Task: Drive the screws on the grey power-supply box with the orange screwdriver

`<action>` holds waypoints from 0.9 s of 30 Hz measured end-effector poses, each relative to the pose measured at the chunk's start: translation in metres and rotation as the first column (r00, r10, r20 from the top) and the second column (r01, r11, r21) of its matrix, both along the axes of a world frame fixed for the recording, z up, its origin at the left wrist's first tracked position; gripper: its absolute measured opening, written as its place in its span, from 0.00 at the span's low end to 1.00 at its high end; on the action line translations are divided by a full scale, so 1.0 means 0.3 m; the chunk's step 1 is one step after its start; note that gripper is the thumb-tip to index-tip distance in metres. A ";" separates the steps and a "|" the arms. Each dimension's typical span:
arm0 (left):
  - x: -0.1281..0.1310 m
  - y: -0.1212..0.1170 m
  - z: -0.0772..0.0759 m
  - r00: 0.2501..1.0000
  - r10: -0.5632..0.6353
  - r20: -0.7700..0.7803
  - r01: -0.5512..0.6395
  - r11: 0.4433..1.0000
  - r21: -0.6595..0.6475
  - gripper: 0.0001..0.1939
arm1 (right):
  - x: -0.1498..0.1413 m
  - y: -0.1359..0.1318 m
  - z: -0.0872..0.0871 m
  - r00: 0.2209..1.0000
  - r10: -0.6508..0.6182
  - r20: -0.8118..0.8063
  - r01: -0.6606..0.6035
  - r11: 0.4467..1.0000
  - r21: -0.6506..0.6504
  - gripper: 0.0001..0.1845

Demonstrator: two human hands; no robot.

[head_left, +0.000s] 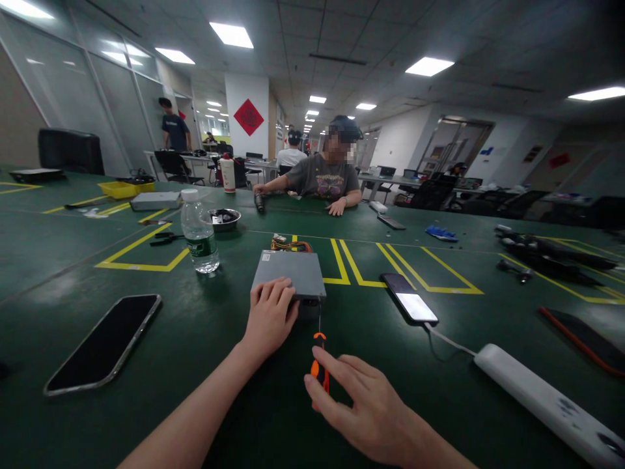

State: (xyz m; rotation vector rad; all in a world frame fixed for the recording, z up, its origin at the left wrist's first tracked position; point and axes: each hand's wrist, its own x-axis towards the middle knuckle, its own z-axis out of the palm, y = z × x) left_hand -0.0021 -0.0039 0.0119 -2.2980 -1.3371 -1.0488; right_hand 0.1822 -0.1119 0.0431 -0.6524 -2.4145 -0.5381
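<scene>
A grey metal computer power supply [290,266] lies on the green table in front of me, a bundle of coloured cables [293,245] at its far side. My left hand [271,314] grips its near left part, fingers over the top and thumb at the front face. In my right hand [359,391] is a screwdriver [319,371] with an orange and black handle, pinched between thumb and fingers. Its thin shaft points away from me, and the tip meets the near right corner of the power supply. Whether it sits in a screw is too small to tell.
Left of the power supply stand a water bottle [199,234] and a metal bowl [224,219]; a phone [105,342] lies nearer. To the right are a lit phone [410,298] on a cable and a white power strip [541,397]. A person [325,172] sits opposite.
</scene>
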 end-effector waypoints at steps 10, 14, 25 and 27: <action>-0.004 0.002 0.001 1.000 -0.011 0.008 0.011 1.000 0.001 0.08 | -0.039 -0.061 -0.044 0.908 -0.304 -0.289 0.300 0.952 -0.059 0.14; -0.005 0.003 0.000 1.000 -0.003 0.001 0.003 1.000 0.003 0.08 | -0.053 -0.078 -0.070 0.864 -0.401 -0.304 0.389 0.915 -0.103 0.15; -0.004 0.002 -0.001 1.000 -0.003 -0.010 0.003 1.000 -0.011 0.08 | -0.089 -0.060 -0.032 0.704 -0.635 -0.318 0.618 0.768 -0.165 0.17; -0.005 0.003 -0.003 1.000 -0.002 -0.007 0.002 1.000 -0.014 0.08 | -0.105 -0.069 -0.039 0.714 -0.637 -0.289 0.622 0.767 -0.156 0.17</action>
